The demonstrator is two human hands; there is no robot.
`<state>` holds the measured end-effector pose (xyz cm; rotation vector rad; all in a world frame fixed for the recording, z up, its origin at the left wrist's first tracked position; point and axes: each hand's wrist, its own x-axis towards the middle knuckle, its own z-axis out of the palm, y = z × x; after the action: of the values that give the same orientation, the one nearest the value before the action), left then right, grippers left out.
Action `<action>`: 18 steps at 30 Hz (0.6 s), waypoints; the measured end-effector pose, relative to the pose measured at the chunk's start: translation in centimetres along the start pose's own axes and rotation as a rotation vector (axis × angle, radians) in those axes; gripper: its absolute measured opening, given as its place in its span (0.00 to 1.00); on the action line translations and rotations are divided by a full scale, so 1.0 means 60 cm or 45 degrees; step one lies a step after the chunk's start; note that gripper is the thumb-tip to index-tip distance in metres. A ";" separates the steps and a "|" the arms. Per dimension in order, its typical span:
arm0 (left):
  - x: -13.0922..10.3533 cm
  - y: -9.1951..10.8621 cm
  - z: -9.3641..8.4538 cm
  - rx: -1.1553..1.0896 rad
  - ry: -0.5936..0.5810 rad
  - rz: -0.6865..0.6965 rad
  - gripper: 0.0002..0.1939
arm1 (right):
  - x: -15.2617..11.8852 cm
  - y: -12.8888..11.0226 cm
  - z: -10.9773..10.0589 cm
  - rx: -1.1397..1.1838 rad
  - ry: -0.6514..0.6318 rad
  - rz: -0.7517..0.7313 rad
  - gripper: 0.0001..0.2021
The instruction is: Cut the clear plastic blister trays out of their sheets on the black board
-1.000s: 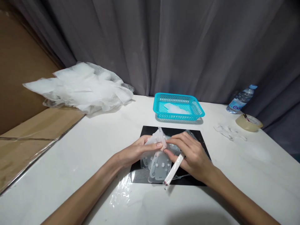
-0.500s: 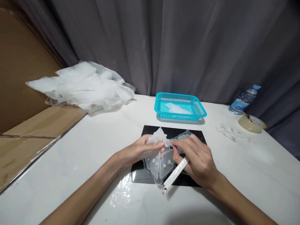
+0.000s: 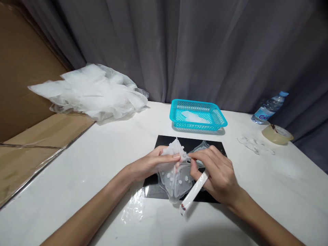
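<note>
My left hand (image 3: 159,160) grips a translucent white piece (image 3: 175,146) with small tabs, its thumb lying across the front. My right hand (image 3: 214,169) pinches the right edge of this piece with closed fingers, and a white strip-like tool (image 3: 194,194) with a dark reddish end sticks out below its palm. Beneath both hands, a clear moulded sheet (image 3: 174,184) with white dots hangs or rests over a black mat (image 3: 153,191); its exact contact with the mat is hidden. Another clear part (image 3: 202,146) shows behind the right fingers.
A blue basket (image 3: 198,128) with white pieces stands behind the mat. A heap of white pieces in clear plastic (image 3: 94,94) lies back left beside cardboard (image 3: 46,131). At right are a bottle (image 3: 269,108), a tape roll (image 3: 276,134) and clear scraps (image 3: 256,145).
The tool's lower end has swung slightly to the right with my right hand. Both hands keep their hold on the white piece, and the view has shifted a little.
</note>
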<state>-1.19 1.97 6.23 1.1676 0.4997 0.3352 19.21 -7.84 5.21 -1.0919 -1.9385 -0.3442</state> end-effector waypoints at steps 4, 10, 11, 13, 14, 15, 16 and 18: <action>0.000 -0.004 -0.001 0.040 0.040 -0.002 0.16 | 0.001 0.008 -0.009 0.135 -0.061 0.006 0.07; -0.005 0.006 0.003 0.194 0.044 0.014 0.17 | -0.001 0.026 -0.028 0.521 -0.046 0.316 0.34; -0.009 0.011 0.000 0.251 0.033 -0.022 0.17 | -0.002 0.028 -0.028 0.601 -0.047 0.393 0.36; -0.018 0.021 -0.011 0.398 0.056 -0.153 0.18 | -0.005 0.031 -0.022 0.739 -0.062 0.514 0.32; -0.024 0.025 -0.020 0.494 0.102 -0.225 0.18 | -0.006 0.031 -0.018 0.781 -0.084 0.565 0.27; -0.029 0.028 -0.029 0.606 0.160 -0.281 0.20 | -0.007 0.030 -0.013 0.800 -0.119 0.607 0.22; -0.034 0.030 -0.039 0.720 0.226 -0.319 0.23 | -0.007 0.029 -0.007 0.801 -0.158 0.641 0.16; -0.042 0.032 -0.058 0.908 0.338 -0.358 0.26 | -0.007 0.022 0.003 0.790 -0.267 0.677 0.07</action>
<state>-5.18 4.18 7.46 1.7217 1.0593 0.0587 20.28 -7.22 4.56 -1.1814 -1.6616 0.6435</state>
